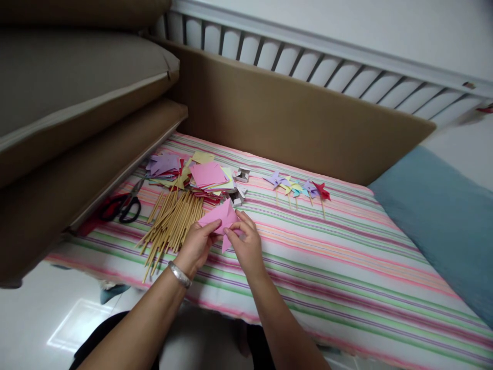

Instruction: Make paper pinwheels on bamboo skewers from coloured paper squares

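Note:
Both hands pinch a pink paper piece (222,216) with folded, pointed flaps, held just above the striped mattress (346,267). My left hand (197,244), with a silver bracelet at the wrist, grips its left side. My right hand (246,241) holds its right side and centre with the fingertips. A pile of thin wooden sticks (171,221) lies directly left of my hands. Behind them sits a stack of coloured paper squares (208,174), pink on top.
Black-handled scissors (125,205) lie at the mattress's left edge. A row of finished paper pinwheels (298,188) on sticks lies further back right. Two small white boxes (241,182) sit by the paper stack. Brown cushions (77,103) stack at left, a blue cloth (442,216) at right.

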A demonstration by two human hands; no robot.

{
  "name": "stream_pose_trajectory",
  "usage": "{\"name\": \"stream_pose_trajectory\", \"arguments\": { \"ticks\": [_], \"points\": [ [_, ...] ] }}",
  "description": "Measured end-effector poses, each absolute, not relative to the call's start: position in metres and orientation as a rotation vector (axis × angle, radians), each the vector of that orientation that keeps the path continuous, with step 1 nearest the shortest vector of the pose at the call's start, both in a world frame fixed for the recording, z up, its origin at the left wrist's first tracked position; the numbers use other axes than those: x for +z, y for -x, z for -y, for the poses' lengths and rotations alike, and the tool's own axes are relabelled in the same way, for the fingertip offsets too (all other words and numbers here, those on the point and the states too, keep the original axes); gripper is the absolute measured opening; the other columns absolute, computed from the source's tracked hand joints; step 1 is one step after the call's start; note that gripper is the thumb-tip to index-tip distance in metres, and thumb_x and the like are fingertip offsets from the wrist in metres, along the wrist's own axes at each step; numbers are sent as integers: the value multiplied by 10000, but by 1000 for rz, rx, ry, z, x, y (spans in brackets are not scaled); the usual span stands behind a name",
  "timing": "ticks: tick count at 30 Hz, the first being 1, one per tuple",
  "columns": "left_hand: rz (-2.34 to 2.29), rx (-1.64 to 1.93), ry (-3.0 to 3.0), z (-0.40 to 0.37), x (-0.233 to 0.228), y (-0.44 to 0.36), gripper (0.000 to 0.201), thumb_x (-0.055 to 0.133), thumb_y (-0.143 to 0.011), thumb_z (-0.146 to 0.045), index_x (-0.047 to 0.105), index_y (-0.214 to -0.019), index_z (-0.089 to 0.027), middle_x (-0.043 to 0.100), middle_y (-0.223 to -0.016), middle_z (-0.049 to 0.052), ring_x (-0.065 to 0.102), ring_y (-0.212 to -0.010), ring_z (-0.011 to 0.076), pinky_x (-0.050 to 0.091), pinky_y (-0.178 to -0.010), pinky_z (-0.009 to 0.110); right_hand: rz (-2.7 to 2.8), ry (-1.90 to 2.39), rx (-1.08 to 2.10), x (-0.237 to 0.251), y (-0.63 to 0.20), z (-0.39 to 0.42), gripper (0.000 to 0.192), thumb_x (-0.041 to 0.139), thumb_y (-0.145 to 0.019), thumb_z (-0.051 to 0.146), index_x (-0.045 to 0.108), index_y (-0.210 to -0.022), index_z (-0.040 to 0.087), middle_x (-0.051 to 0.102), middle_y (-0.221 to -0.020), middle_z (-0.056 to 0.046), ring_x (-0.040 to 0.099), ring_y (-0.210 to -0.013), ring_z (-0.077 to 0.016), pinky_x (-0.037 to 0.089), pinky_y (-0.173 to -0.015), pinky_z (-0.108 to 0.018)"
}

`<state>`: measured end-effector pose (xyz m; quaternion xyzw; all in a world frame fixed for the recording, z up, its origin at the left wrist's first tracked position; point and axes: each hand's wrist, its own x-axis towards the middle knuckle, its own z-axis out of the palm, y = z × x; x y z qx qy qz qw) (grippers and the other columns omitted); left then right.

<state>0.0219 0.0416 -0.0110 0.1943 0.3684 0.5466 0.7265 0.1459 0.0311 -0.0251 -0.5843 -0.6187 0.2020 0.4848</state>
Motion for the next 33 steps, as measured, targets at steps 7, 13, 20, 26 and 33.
{"name": "stream_pose_trajectory", "arguments": {
  "ticks": [7, 13, 20, 26, 33],
  "points": [
    [-816, 1199, -452, -41, -11, -23, 214, 760, -591, -194, 693, -778, -112, 706, -719, 42, 620, -596, 120, 482, -536, 208, 1447, 1470, 550, -25, -144, -32, 65, 653, -705, 237, 623, -659, 203, 567, -1213, -122, 462, -1197, -265, 320, -1037, -455],
    [-809, 1195, -442, -41, -15, -22, 204, 757, -606, -202, 685, -776, -114, 695, -720, 34, 615, -614, 116, 486, -551, 205, 1387, 1490, 588, -23, -143, -33, 57, 653, -686, 230, 618, -650, 205, 575, -1198, -112, 484, -1169, -252, 317, -1034, -439],
    [-820, 1212, -510, -39, -11, -26, 316, 774, -554, -163, 683, -852, -111, 706, -779, 51, 626, -681, 133, 490, -635, 228, 1397, 1501, 572, -20, -138, -30, 47, 610, -685, 206, 608, -638, 199, 584, -1184, -112, 492, -1158, -243, 317, -1028, -413],
    [-948, 1192, -552, -43, -13, -23, 355, 770, -511, -153, 670, -848, -104, 696, -716, 43, 610, -612, 137, 473, -578, 238, 1229, 1421, 816, -21, -148, -36, 332, 676, -642, 246, 597, -962, 210, 594, -1167, -96, 542, -1102, -238, 377, -979, -405],
    [-973, 1021, -725, -42, -17, -22, 364, 739, -527, -149, 656, -876, -89, 693, -706, 59, 617, -616, 160, 476, -586, 265, 938, 1281, 1473, -13, -168, -40, 797, 771, -538, 246, 437, -1262, 240, 648, -766, 7, 629, -674, -176, 493, -642, -310]
  ]
}}
